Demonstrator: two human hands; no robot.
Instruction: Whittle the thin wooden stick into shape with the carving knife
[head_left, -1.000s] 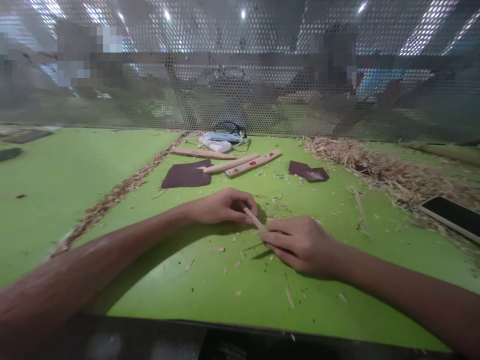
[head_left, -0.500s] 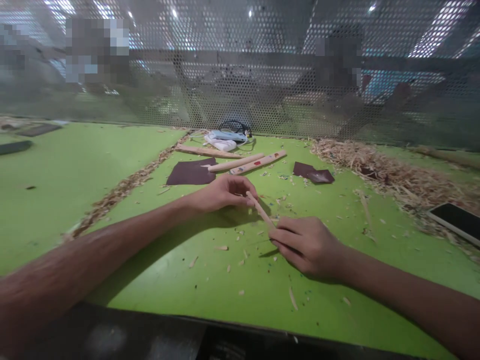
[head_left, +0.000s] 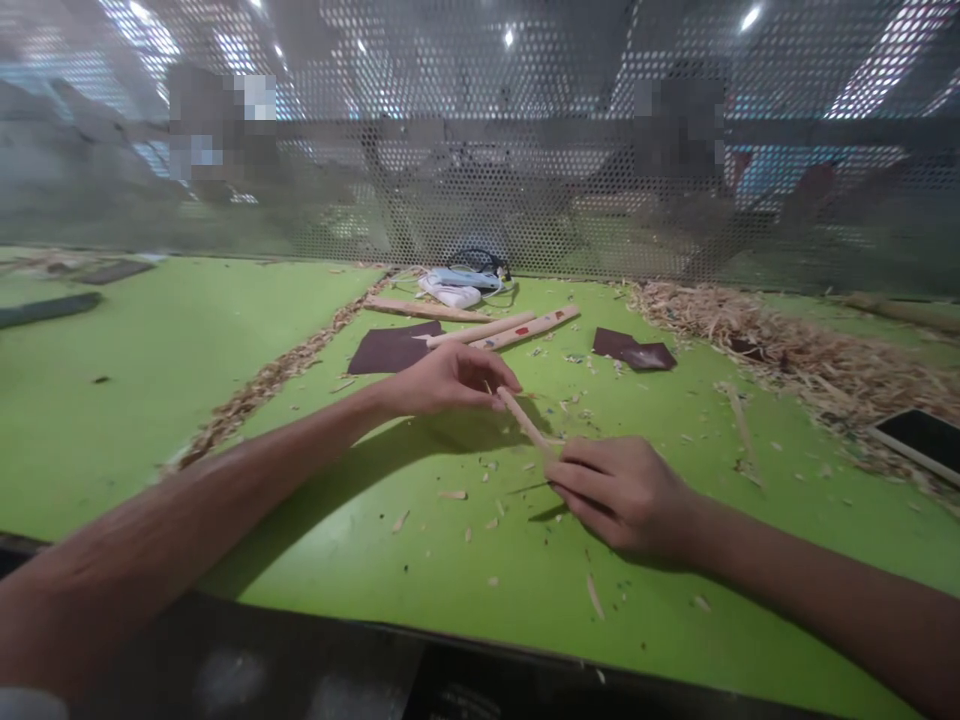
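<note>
A thin, pale wooden stick (head_left: 523, 418) slants between my hands, just above the green tabletop (head_left: 315, 560). My right hand (head_left: 626, 492) is closed round its lower end. At the upper end, the thumb and forefinger of my left hand (head_left: 457, 380) curve round the tip and appear to pinch it. A thin pale sliver shows by those fingers. Below my right fingertips runs a thin dark line that I cannot make out. Behind my left hand lie a smooth wooden stick (head_left: 491, 328) and a flat wooden strip (head_left: 536, 326) with red marks.
Brown sandpaper (head_left: 390, 350) lies behind my left wrist, with smaller sandpaper pieces (head_left: 634, 350) to the right. A longer wooden piece (head_left: 424, 309) and a white cable bundle (head_left: 454, 285) lie farther back. Wood shavings (head_left: 757, 325) and a phone (head_left: 919, 440) are at right, before a perforated screen (head_left: 480, 200).
The view has turned slightly left, so the tabletop things sit farther right in the picture. Both hands keep nearly the same hold on the stick.
</note>
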